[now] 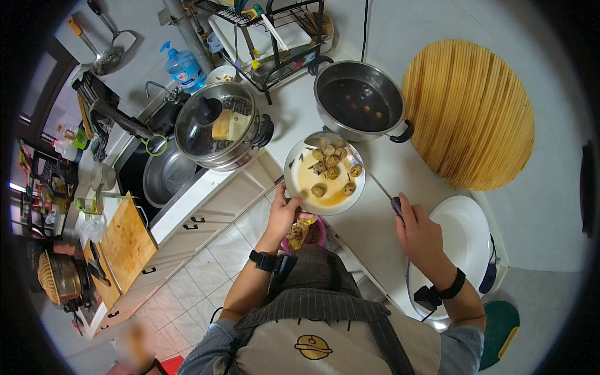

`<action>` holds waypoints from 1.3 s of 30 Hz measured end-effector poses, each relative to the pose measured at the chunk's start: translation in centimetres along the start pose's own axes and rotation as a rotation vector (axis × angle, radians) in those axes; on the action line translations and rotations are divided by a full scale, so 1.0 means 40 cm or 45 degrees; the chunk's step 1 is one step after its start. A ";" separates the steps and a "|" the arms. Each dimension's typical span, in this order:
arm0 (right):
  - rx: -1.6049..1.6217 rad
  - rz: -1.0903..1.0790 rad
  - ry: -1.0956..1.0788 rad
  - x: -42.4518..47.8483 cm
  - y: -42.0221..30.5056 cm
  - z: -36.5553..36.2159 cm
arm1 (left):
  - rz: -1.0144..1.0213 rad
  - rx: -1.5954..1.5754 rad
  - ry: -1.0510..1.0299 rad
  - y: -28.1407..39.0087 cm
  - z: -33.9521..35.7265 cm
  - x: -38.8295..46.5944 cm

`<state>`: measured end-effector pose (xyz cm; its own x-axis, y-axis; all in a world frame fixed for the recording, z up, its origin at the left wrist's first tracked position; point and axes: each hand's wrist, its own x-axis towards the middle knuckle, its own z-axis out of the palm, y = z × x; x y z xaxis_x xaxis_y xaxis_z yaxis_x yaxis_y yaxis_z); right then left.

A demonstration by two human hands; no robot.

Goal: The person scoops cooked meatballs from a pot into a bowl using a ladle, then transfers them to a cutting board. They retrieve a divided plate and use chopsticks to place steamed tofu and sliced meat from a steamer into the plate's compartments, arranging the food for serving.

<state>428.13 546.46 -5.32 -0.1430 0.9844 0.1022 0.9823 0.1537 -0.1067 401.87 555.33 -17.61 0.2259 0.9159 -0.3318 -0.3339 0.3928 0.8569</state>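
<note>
My left hand (283, 215) grips the near-left rim of a white plate (291, 187) beside the edge of the white counter. Brown liquid, dark leaf-like bits and several speckled small eggs (333, 172), like quail eggs, lie on it. My right hand (419, 229) is closed around the dark handle of a metal ladle or skimmer (382, 185). The tool's head reaches over the far side of the plate, above the eggs. Just beyond the plate stands a two-handled steel pot (323, 112) with dark liquid; several small round pieces show in it.
A lidded steamer pot (220, 154) stands by the sink (154, 187). A round slatted wooden board (468, 112) leans against the wall, near a large white basin (468, 234). A dish rack (269, 86) stands behind. Below the counter edge is a pink bin (322, 232).
</note>
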 end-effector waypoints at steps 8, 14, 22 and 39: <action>0.259 0.026 0.267 0.142 0.155 -0.030 | -0.041 -0.037 0.028 -0.015 -0.030 -0.014; -0.282 0.233 0.108 0.341 0.261 -0.002 | -0.018 -0.011 0.061 -0.018 -0.032 -0.015; -0.401 0.231 -0.073 0.424 0.265 0.021 | -0.037 0.005 0.117 -0.026 -0.050 -0.036; 0.563 0.624 -0.817 0.506 0.179 -0.069 | -0.008 0.007 0.143 0.003 -0.079 -0.026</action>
<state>432.62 567.26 -1.29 0.1078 0.7862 -0.6085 0.8339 -0.4048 -0.3753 398.71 554.68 -18.41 0.1241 0.9170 -0.3792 -0.3280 0.3986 0.8565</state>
